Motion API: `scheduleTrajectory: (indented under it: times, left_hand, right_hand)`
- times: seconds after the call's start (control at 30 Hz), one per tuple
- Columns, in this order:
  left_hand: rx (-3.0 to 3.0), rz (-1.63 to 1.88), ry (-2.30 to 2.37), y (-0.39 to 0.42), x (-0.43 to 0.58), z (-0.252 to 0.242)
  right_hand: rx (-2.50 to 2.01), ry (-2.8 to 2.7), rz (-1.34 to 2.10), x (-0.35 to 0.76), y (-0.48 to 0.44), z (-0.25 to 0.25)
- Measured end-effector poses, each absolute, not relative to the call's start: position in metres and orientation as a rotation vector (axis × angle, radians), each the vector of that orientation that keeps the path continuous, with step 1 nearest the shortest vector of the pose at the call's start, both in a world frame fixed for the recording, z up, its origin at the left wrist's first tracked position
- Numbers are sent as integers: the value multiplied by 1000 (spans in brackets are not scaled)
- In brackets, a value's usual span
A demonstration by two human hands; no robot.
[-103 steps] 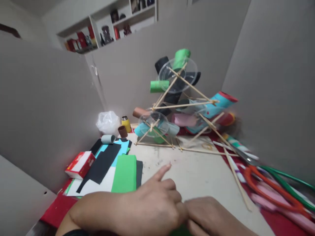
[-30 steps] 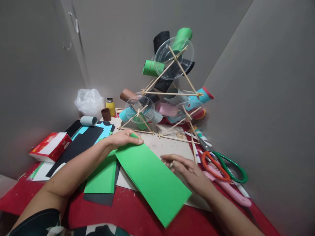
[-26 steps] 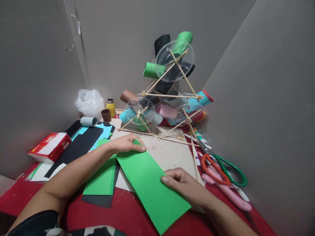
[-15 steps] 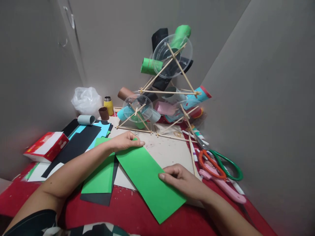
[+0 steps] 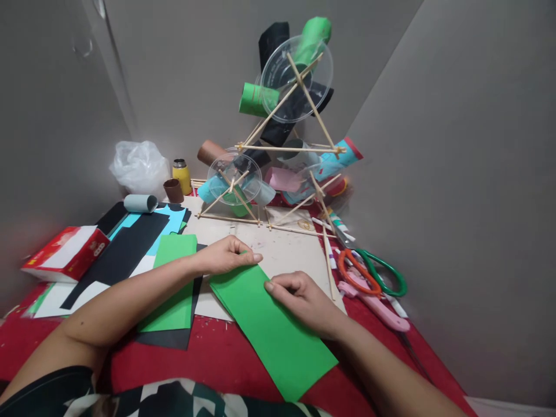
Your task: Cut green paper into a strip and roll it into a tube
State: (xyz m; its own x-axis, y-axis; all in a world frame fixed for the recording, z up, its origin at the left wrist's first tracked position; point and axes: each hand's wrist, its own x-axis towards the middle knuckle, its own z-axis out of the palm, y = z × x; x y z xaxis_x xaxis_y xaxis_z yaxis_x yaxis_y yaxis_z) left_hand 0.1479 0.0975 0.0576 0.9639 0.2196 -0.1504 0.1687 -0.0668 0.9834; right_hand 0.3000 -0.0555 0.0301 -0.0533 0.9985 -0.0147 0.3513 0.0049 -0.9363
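Observation:
A long green paper strip (image 5: 269,330) lies slanted on the red table cover, its far end on the beige board (image 5: 286,249). My left hand (image 5: 226,258) pinches the strip's far corner, fingers closed on it. My right hand (image 5: 304,298) rests on the strip's right edge a little nearer, fingers curled and gripping the paper. Behind them stands a stick frame (image 5: 282,145) with clear plastic lids and coloured paper rolls fixed to it.
Green (image 5: 171,284), black (image 5: 121,255) and blue sheets lie at the left beside a red and white box (image 5: 65,255). Scissors with orange and green handles (image 5: 369,272) and a pink tool (image 5: 373,301) lie at the right. A white bag (image 5: 139,165) and a yellow bottle (image 5: 181,175) stand at the back, and grey walls close in on both sides.
My right hand has slid up the strip's right edge towards my left hand. The left hand keeps its grip on the far corner. The camera has tilted down a little.

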Motion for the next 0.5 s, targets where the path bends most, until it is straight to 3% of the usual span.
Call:
scheduleTrajectory:
  times: [0.1,0.3,0.5]
  left_hand:
    - [1588,-33,272,102,148,54]
    - [1674,60,185,97,147,54]
    - [1741,124,169,91,150,49]
  right_hand:
    - [-1463,-1602,944,300,-56,30]
    - [-1416,-1356,1196,297,-55,29]
    - [-1462,-1424,1024,294,-54,26]
